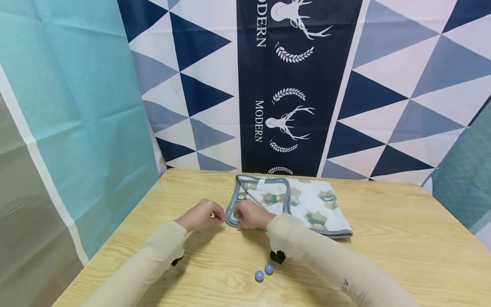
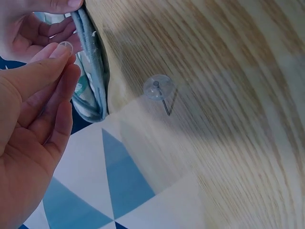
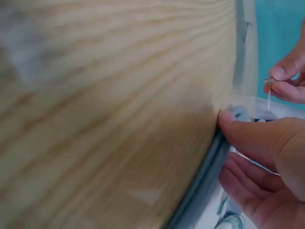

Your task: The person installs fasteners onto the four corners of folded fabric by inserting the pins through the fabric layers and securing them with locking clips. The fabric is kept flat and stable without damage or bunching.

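Observation:
A folded white blanket [image 1: 314,204] with a bear print and grey binding lies on the wooden table. My left hand [image 1: 203,216] is just left of its corner, apart from the cloth. Between thumb and fingertips it pinches a clear-headed pin [image 2: 66,46]; the right wrist view shows the metal shaft [image 3: 269,98] pointing down. My right hand [image 1: 251,215] holds the blanket's near left corner, its thumb against the grey binding [image 3: 202,183]. Another clear-headed pin [image 2: 158,88] lies on the table, its shaft tilted against the wood.
Two small blue balls [image 1: 264,272] sit on the table [image 1: 215,277] near the right forearm. Behind the table hangs a triangle-patterned cloth [image 1: 207,85] with a dark deer-print band. A turquoise curtain [image 1: 96,106] borders the left side.

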Tool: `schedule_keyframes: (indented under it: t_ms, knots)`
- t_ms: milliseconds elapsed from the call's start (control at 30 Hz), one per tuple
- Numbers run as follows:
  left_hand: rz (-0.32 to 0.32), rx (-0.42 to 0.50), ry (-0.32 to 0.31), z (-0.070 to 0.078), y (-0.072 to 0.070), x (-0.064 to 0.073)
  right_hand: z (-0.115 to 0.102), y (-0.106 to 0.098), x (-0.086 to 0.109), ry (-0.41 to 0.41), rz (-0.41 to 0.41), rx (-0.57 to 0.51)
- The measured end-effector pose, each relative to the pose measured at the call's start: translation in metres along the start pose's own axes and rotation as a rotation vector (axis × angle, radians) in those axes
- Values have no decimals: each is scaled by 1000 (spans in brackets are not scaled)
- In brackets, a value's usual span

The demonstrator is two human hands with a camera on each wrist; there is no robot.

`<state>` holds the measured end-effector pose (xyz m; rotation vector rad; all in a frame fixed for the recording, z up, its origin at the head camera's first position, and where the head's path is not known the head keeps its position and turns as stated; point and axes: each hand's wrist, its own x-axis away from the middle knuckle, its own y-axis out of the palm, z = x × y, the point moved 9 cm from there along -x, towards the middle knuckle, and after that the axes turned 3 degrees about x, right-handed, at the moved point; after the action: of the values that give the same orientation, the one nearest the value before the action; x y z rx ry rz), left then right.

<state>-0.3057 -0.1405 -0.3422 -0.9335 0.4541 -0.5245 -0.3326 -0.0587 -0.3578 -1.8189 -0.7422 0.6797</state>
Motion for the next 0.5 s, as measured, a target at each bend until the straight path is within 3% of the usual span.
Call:
schedule_keyframes:
  t_ms: [133,300,500]
  knots:
    - [-4,3,-22,-2,1,-3,0,0,-3,-40,-34,21]
    - [-6,8,-19,-1,2,-7,7,-2,-4,-43,-50,-36]
    - [7,10,1,2,5,-14,26,-13,-1,77,63,-87]
